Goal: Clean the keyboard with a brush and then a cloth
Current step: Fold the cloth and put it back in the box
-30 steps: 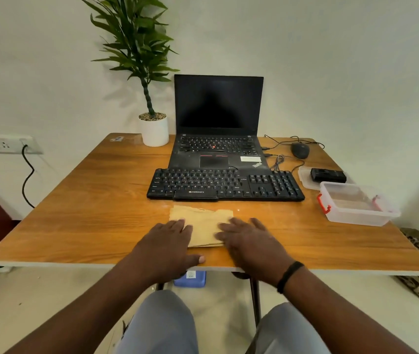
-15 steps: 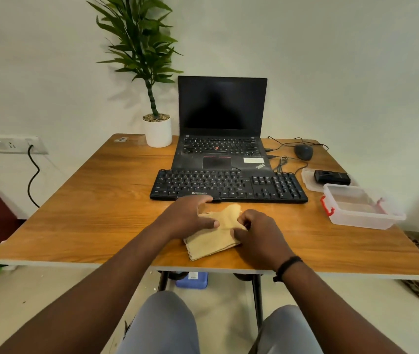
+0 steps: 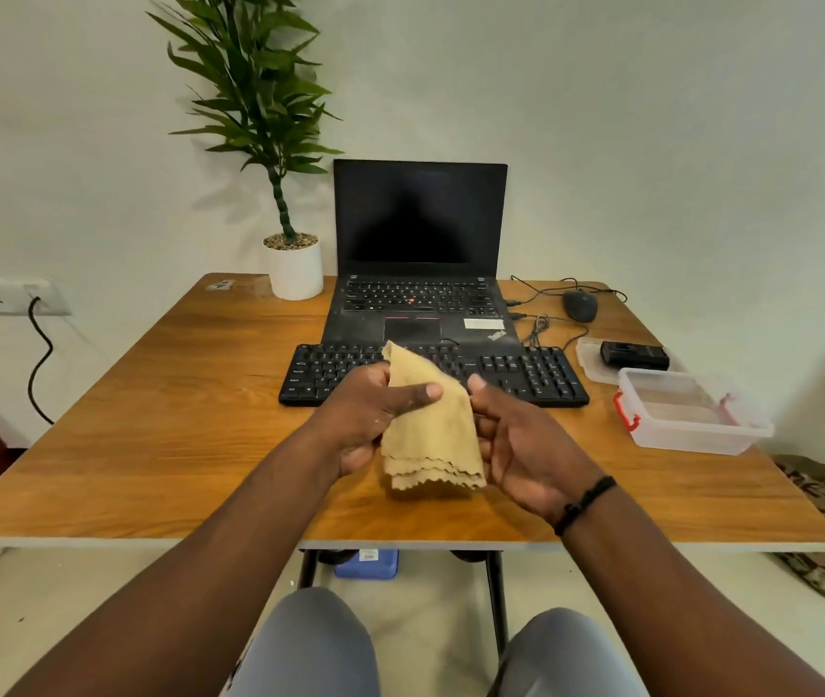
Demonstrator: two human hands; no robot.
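Observation:
A folded tan cloth (image 3: 431,435) hangs in the air above the wooden table (image 3: 159,435), just in front of the black keyboard (image 3: 531,377). My left hand (image 3: 375,415) grips its upper left part, thumb across the front. My right hand (image 3: 516,445) holds its right edge with curled fingers. The cloth's top corner and my hands hide the middle of the keyboard. No brush is in sight.
An open black laptop (image 3: 420,274) stands behind the keyboard, with a potted plant (image 3: 294,264) to its left. A mouse (image 3: 580,305), cables, a clear plastic box (image 3: 692,412) and a lid with a black device (image 3: 634,355) lie at the right.
The cloth lay flat on the table under both palms; both hands gathered it and have lifted it off the table, now held upright between them.

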